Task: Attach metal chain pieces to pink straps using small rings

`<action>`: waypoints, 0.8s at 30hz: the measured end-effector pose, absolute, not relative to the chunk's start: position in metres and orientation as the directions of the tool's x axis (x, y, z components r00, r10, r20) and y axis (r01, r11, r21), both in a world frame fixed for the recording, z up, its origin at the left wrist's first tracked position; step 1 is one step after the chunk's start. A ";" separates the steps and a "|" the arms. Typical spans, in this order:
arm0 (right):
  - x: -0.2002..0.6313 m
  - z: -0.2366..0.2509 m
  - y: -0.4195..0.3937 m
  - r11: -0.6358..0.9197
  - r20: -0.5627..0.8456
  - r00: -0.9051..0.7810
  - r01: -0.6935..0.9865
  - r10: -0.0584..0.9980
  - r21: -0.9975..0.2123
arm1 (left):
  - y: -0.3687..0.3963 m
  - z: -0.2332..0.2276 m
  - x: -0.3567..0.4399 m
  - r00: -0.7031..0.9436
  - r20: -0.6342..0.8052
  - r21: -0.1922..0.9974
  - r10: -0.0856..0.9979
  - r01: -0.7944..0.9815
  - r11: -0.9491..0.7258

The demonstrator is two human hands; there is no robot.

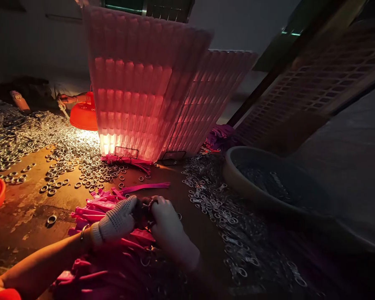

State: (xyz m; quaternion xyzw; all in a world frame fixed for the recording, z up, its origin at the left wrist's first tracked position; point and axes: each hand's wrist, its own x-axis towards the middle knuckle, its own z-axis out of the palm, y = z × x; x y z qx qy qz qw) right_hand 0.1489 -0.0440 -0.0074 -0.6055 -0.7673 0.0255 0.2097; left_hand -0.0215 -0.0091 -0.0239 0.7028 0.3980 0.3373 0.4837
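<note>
My left hand (pixel 117 221), in a pale dotted work glove, is closed near the middle of the bench. Close against it, my right hand (pixel 167 223) is curled, with its fingers turned toward the left one. Between the two lies a dark bunched thing (pixel 143 212), too dim to name, and the fingertips are partly lost in shadow. Beneath and around both hands spreads a heap of pink fabric straps (pixel 92 210). One flat pink strap (pixel 146 187) stretches out just beyond them. A single metal ring (pixel 51 220) rests on the bench left of my left hand.
Metal rings (pixel 90 171) lie piled under a lit red lamp (pixel 83 116). Tall translucent ribbed panels (pixel 137 83) stand behind the straps. On the right are metal clasps (pixel 217 208) and a large basin (pixel 234 177); a red bowl (pixel 1 196) sits left. Another person's hand (pixel 68 98) is by the lamp.
</note>
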 end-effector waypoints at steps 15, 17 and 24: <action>0.213 -0.038 -0.033 -0.023 0.209 0.219 0.740 0.953 -0.673 | 0.073 -0.015 0.065 0.704 -0.089 0.789 0.705 0.482 -0.381; 0.228 -0.051 -0.031 -0.050 0.256 0.344 0.677 0.903 -0.734 | 0.105 -0.026 0.093 0.699 -0.064 0.701 0.712 0.539 -0.466; 0.250 -0.082 -0.041 0.022 0.214 0.366 0.464 0.906 -0.885 | 0.148 -0.072 0.153 0.679 -0.138 0.496 0.721 0.677 -0.543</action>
